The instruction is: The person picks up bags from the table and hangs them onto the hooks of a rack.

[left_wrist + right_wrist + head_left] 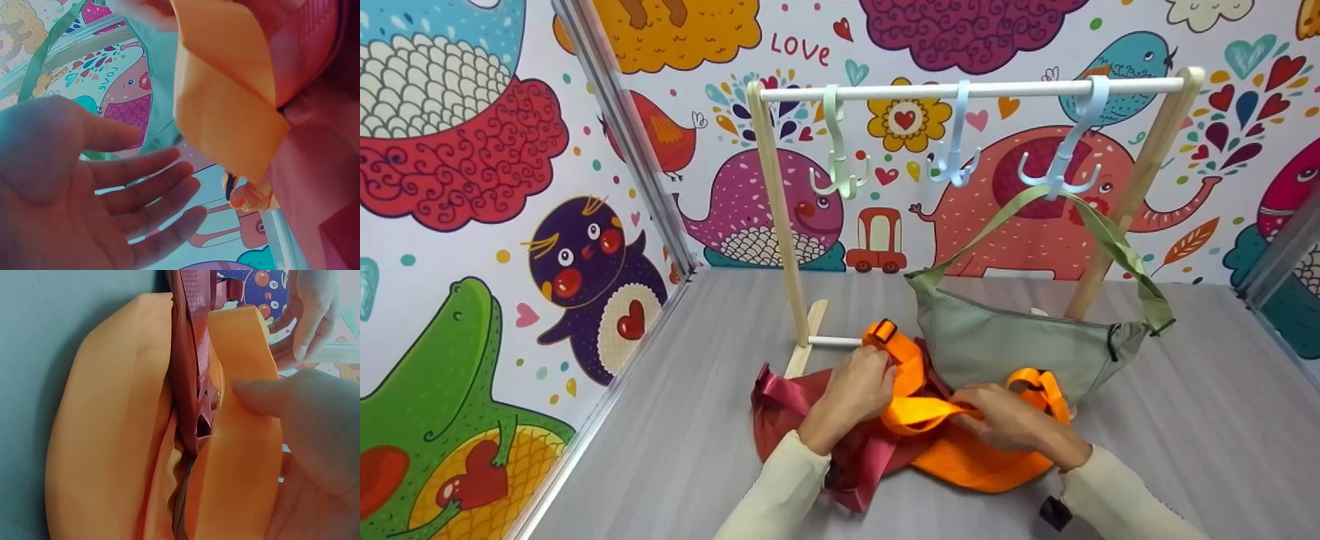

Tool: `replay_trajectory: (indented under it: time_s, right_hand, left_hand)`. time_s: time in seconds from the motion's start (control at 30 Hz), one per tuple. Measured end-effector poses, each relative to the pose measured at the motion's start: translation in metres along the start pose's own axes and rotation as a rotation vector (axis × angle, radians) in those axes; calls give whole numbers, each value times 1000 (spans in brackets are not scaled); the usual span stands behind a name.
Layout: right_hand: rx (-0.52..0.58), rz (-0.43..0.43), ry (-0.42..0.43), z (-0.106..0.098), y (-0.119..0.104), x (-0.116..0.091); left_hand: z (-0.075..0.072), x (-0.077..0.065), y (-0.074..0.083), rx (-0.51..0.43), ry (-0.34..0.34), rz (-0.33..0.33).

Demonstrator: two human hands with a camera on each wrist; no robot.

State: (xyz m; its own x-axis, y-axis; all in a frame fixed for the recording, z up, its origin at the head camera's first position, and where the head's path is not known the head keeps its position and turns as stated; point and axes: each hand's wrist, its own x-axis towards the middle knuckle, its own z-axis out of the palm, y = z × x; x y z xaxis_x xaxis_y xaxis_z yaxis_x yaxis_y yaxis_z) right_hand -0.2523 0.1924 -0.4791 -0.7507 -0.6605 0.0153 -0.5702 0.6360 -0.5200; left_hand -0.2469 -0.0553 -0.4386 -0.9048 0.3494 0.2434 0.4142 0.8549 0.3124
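Observation:
An orange bag lies on the grey surface, partly over a dark red bag. My right hand pinches the orange bag's wide strap, thumb on its near face and fingers mostly hidden behind. Beside a raised loop of that strap is my left hand, its fingers spread and relaxed with nothing held. Just behind both hands, a grey-green bag hangs by its strap from the light blue hook.
A wooden rack with a white rail stands at the back. A pale green hook and a middle blue hook hang from it with no bags. Patterned walls enclose the back and left.

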Motion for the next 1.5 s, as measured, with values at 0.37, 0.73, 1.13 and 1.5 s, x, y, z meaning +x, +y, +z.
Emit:
replay_trajectory:
  time_s: [0.37,0.73,1.13,1.5]
  right_hand:
    - [-9,180,237,2,4,2]
    - [-21,401,469,-1,14,3]
    - [57,445,526,-6,19,2]
    - [97,463,507,-9,19,0]
  left_hand:
    - [7,-5,7,21,-146,-96]
    - [20,-20,26,15,-278,-258]
    - [36,-31,38,338,-408,-137]
    - [42,-35,33,448,-392,-58]
